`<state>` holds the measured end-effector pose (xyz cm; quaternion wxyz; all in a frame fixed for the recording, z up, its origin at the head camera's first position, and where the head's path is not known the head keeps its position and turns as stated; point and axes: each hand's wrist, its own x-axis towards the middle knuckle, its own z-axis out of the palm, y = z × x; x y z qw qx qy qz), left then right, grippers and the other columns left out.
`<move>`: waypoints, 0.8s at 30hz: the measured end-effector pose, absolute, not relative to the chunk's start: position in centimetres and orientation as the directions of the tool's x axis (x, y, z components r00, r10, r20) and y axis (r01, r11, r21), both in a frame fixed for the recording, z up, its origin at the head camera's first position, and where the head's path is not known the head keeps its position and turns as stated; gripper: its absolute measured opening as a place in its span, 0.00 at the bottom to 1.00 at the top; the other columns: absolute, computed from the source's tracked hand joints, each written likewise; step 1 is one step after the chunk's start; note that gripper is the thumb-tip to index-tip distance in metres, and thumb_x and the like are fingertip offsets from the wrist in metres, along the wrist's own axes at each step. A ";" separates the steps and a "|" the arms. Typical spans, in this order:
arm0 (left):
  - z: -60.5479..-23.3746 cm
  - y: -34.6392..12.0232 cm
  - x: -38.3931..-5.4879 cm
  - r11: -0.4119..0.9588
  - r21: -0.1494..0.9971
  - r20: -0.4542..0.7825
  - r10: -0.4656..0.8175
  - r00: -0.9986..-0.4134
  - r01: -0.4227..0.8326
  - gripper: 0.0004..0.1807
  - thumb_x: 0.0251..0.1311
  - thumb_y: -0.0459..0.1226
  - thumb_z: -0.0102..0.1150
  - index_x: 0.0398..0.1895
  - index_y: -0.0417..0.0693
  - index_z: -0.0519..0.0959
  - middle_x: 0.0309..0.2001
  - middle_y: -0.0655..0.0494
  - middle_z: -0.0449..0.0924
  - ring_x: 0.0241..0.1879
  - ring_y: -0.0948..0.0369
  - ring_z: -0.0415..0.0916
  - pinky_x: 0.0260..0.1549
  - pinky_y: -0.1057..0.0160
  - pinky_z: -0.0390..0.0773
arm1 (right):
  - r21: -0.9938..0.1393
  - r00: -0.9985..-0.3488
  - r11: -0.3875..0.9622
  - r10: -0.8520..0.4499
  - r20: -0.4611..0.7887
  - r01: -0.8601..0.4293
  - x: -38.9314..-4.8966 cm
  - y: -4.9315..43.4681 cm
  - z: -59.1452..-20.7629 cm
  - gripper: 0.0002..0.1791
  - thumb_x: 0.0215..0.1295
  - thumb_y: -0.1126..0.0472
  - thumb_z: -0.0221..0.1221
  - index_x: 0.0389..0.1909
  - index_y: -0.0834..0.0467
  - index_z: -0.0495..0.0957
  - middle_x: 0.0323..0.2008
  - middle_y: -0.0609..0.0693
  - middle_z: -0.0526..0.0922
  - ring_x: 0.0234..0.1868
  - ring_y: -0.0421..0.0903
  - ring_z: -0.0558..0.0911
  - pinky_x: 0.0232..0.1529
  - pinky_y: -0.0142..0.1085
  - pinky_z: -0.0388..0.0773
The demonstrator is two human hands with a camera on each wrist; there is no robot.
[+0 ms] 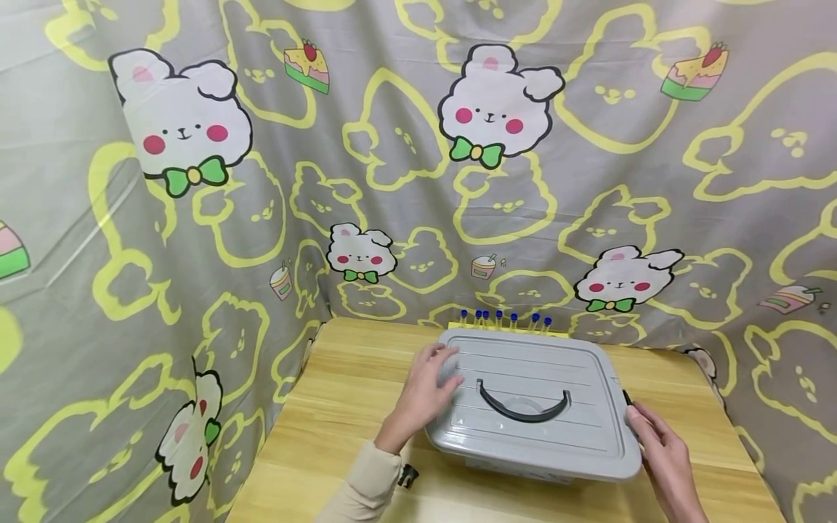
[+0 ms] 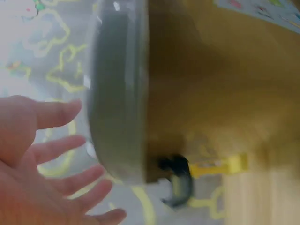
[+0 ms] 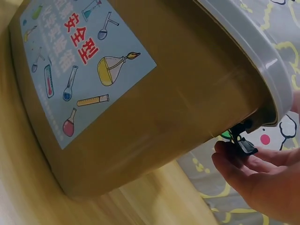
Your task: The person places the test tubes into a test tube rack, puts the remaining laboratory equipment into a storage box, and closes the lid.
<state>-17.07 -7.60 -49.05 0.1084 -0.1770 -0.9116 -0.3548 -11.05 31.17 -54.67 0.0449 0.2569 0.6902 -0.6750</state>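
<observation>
A grey-lidded storage box (image 1: pixel 523 407) with a black carrying handle (image 1: pixel 523 414) stands on the wooden table. Beside the lid's left edge, my left hand (image 1: pixel 428 388) has its fingers spread, with nothing in them. The left wrist view, blurred, shows a black latch (image 2: pixel 180 183) swung out from the box's side. At the opposite end my right hand (image 3: pixel 262 176) has its fingers bent around another black latch (image 3: pixel 243 143), which stands out below the lid's rim. A sticker (image 3: pixel 84 65) with drawn lab glassware and red characters covers part of the box wall.
Behind the box, several blue-capped tubes (image 1: pixel 499 319) stand in a yellow rack (image 1: pixel 453 326). A small black piece (image 1: pixel 407 476) shows by my left sleeve. The wooden table (image 1: pixel 327 407) meets a cartoon-patterned curtain (image 1: pixel 405 145) at the back and sides.
</observation>
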 end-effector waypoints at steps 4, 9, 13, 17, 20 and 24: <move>-50.6 -9.2 -17.4 0.600 0.744 0.281 0.118 -0.952 0.294 0.33 0.64 0.38 0.68 0.71 0.40 0.70 0.68 0.34 0.66 0.66 0.39 0.65 0.63 0.37 0.70 | -0.900 -0.867 -0.087 0.244 -0.434 0.427 -11.1 31.3 -54.8 0.52 0.71 0.38 0.59 0.83 0.57 0.44 0.57 0.39 0.77 0.42 0.19 0.73 0.41 0.21 0.77; -52.5 -10.3 -17.4 0.428 0.893 0.140 0.033 -0.990 0.141 0.39 0.66 0.41 0.66 0.75 0.38 0.62 0.67 0.31 0.64 0.64 0.36 0.66 0.61 0.34 0.71 | -0.895 -0.876 -0.154 0.190 -0.443 0.419 -11.3 31.3 -55.1 0.53 0.72 0.43 0.61 0.82 0.59 0.40 0.35 0.21 0.75 0.43 0.21 0.76 0.44 0.22 0.79; -53.5 -10.6 -17.2 0.274 0.962 0.007 -0.009 -1.000 0.004 0.42 0.65 0.41 0.66 0.76 0.34 0.59 0.67 0.30 0.66 0.62 0.36 0.69 0.59 0.38 0.74 | -0.885 -0.875 -0.160 0.151 -0.461 0.438 -11.4 31.1 -55.1 0.53 0.73 0.41 0.59 0.82 0.59 0.37 0.54 0.36 0.77 0.45 0.20 0.73 0.46 0.22 0.77; -53.8 -10.2 -17.0 0.157 0.983 -0.089 -0.010 -0.996 -0.090 0.44 0.66 0.40 0.66 0.77 0.29 0.54 0.66 0.29 0.67 0.61 0.39 0.71 0.61 0.43 0.74 | -0.870 -0.865 -0.161 0.125 -0.487 0.466 -11.4 31.0 -55.0 0.55 0.73 0.38 0.56 0.82 0.59 0.32 0.78 0.59 0.50 0.46 0.18 0.69 0.48 0.19 0.74; -54.0 -9.9 -16.9 0.076 0.987 -0.141 0.001 -0.990 -0.140 0.45 0.67 0.39 0.65 0.76 0.25 0.52 0.64 0.29 0.69 0.60 0.43 0.73 0.62 0.48 0.75 | -0.864 -0.862 -0.173 0.111 -0.494 0.473 -11.4 31.0 -54.9 0.56 0.73 0.38 0.55 0.81 0.58 0.30 0.80 0.60 0.39 0.46 0.16 0.67 0.48 0.18 0.73; -54.3 -9.5 -16.8 -0.073 0.980 -0.183 0.004 -0.983 -0.183 0.43 0.67 0.36 0.65 0.74 0.21 0.53 0.63 0.28 0.72 0.59 0.48 0.76 0.61 0.56 0.77 | -0.858 -0.857 -0.177 0.106 -0.504 0.482 -11.6 31.0 -55.0 0.56 0.73 0.38 0.56 0.82 0.60 0.32 0.76 0.58 0.54 0.46 0.17 0.69 0.49 0.20 0.74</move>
